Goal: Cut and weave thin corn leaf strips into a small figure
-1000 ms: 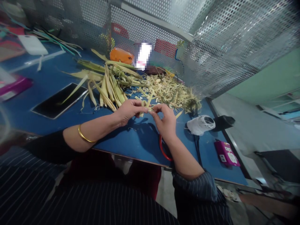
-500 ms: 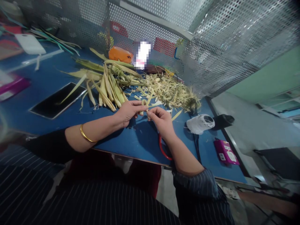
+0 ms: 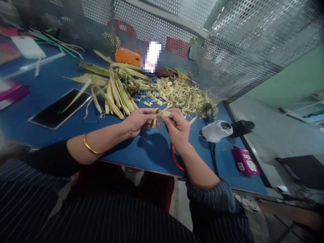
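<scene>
Above the blue table (image 3: 149, 158), my left hand (image 3: 138, 122) pinches a pale, looped strip of corn husk (image 3: 165, 114) between thumb and fingers. My right hand (image 3: 179, 126) grips the other part of the same strip, close to the left fingertips. The strip is folded over itself, and the fingers partly hide it. Beyond my left hand lies a bundle of long corn husks (image 3: 113, 92). A heap of shredded husk (image 3: 182, 94) spreads behind my right hand. Under my right wrist shows a red curved handle (image 3: 175, 158), partly covered by the arm.
A dark flat tablet-like panel (image 3: 59, 109) lies left. To the right are a white mesh-wrapped roll (image 3: 217, 131), a black roll (image 3: 241, 128) and a purple packet (image 3: 245, 161). An orange packet (image 3: 128, 56) sits before a perforated metal screen (image 3: 162, 23).
My right hand has turned slightly, and the husk strip now lies across between both hands instead of pointing up. My left hand stays nearly in place. The view has shifted a little.
</scene>
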A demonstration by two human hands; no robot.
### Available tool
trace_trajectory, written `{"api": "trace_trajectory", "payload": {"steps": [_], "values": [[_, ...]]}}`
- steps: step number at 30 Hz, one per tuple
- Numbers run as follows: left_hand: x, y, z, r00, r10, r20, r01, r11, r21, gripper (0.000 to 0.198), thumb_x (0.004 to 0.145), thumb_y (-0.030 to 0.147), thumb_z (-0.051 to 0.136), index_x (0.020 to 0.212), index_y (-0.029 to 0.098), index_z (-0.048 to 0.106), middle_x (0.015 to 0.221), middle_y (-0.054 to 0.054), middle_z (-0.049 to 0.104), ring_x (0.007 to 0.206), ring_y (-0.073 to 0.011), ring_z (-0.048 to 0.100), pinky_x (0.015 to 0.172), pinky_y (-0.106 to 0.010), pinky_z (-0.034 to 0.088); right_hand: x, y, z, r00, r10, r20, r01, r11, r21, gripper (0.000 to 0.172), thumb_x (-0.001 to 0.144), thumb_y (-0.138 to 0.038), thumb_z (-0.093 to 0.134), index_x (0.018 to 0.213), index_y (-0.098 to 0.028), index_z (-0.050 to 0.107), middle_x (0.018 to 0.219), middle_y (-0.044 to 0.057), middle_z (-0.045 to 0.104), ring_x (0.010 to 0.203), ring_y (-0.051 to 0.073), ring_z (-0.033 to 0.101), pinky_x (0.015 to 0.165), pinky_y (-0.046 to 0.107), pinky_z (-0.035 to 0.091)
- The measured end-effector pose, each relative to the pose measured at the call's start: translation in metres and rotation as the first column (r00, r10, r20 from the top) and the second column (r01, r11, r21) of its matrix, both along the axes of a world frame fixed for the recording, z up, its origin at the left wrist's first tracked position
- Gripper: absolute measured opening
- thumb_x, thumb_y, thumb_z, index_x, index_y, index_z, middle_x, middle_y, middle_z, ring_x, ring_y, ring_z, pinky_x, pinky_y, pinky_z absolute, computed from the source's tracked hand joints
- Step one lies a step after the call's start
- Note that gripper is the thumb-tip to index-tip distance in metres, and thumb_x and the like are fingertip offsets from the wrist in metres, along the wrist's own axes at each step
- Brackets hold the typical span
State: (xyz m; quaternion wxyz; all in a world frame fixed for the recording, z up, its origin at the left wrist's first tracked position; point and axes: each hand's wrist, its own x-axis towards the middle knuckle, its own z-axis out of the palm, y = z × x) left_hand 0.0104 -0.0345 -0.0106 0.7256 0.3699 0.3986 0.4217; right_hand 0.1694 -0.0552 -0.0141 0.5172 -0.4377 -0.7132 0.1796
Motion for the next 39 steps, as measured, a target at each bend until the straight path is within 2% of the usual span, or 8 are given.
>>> {"api": "trace_trajectory", "payload": {"steps": [3,6,9,12,18,30,35,39], "values": [[0.001,-0.001,0.001,0.998,0.043,-0.046,-0.040,0.997,0.063,0.013,0.076,0.007,0.067,0.085,0.014,0.062,0.068,0.002,0.064,0.051,-0.0078,0.062,0.054,-0.021,0.050,-0.001,-0.002,0.001,0.998,0.045,0.038,-0.044,0.998,-0.042,0.016,0.090,-0.032,0.055,0.081,-0.021,0.061,0.077,0.002,0.060,0.073,0.014,0.056,0.071,0.030,0.047],[0.002,-0.003,-0.001,0.995,0.060,-0.084,-0.047,0.988,0.145,0.015,0.077,0.008,0.066,0.084,0.015,0.056,0.060,0.004,0.060,0.048,-0.0094,0.061,0.051,-0.021,0.048,0.000,0.000,-0.002,1.000,-0.014,-0.028,0.010,0.990,-0.138,0.011,0.088,-0.031,0.057,0.087,-0.021,0.059,0.069,-0.002,0.057,0.062,0.012,0.052,0.062,0.026,0.044],[0.004,-0.003,-0.003,0.989,0.057,-0.139,-0.029,0.980,0.197,0.014,0.078,0.007,0.064,0.086,0.014,0.055,0.055,0.005,0.057,0.046,-0.0092,0.059,0.050,-0.021,0.046,0.001,0.002,-0.003,0.999,-0.049,-0.023,0.044,0.981,-0.188,0.013,0.087,-0.032,0.058,0.080,-0.021,0.055,0.064,-0.003,0.055,0.058,0.011,0.049,0.059,0.025,0.041],[0.004,-0.002,-0.005,0.983,0.065,-0.172,-0.021,0.969,0.246,0.014,0.077,0.007,0.063,0.086,0.014,0.055,0.058,0.005,0.057,0.048,-0.0084,0.059,0.051,-0.021,0.047,0.002,0.003,-0.003,0.997,-0.051,0.057,0.061,0.981,-0.184,0.020,0.087,-0.031,0.056,0.070,-0.021,0.053,0.062,-0.003,0.054,0.058,0.011,0.048,0.059,0.026,0.040],[0.004,-0.004,-0.005,0.967,0.091,-0.237,-0.017,0.954,0.298,0.013,0.076,0.009,0.065,0.084,0.015,0.057,0.068,0.003,0.059,0.051,-0.0079,0.060,0.054,-0.023,0.049,0.002,0.003,-0.004,0.996,-0.094,0.002,0.091,0.967,-0.237,0.011,0.082,-0.030,0.063,0.079,-0.021,0.057,0.064,-0.004,0.056,0.056,0.011,0.049,0.055,0.025,0.041],[0.004,-0.003,-0.011,0.921,0.154,-0.358,0.011,0.908,0.418,0.017,0.074,0.017,0.067,0.088,0.015,0.057,0.074,0.001,0.059,0.054,-0.0107,0.064,0.052,-0.023,0.047,0.004,0.004,-0.008,0.985,-0.123,0.122,0.136,0.985,-0.104,0.011,0.080,-0.020,0.060,0.076,-0.020,0.070,0.073,0.001,0.066,0.066,0.013,0.058,0.065,0.028,0.045],[0.001,-0.005,-0.010,0.887,0.146,-0.438,0.095,0.871,0.482,0.019,0.075,0.023,0.067,0.089,0.016,0.056,0.073,0.001,0.061,0.055,-0.0114,0.064,0.051,-0.022,0.047,0.003,0.004,-0.007,0.988,-0.130,0.080,0.145,0.959,-0.245,0.006,0.077,-0.023,0.062,0.076,-0.019,0.066,0.068,0.000,0.066,0.060,0.013,0.057,0.060,0.027,0.044],[-0.001,-0.006,-0.009,0.876,0.149,-0.459,0.144,0.827,0.543,0.018,0.076,0.023,0.065,0.090,0.018,0.056,0.066,0.003,0.057,0.053,-0.0110,0.062,0.051,-0.021,0.046,0.004,0.008,-0.009,0.991,-0.130,-0.026,0.113,0.933,-0.342,0.029,0.071,-0.025,0.068,0.098,-0.020,0.061,0.063,-0.004,0.063,0.055,0.012,0.056,0.056,0.026,0.044]]}}
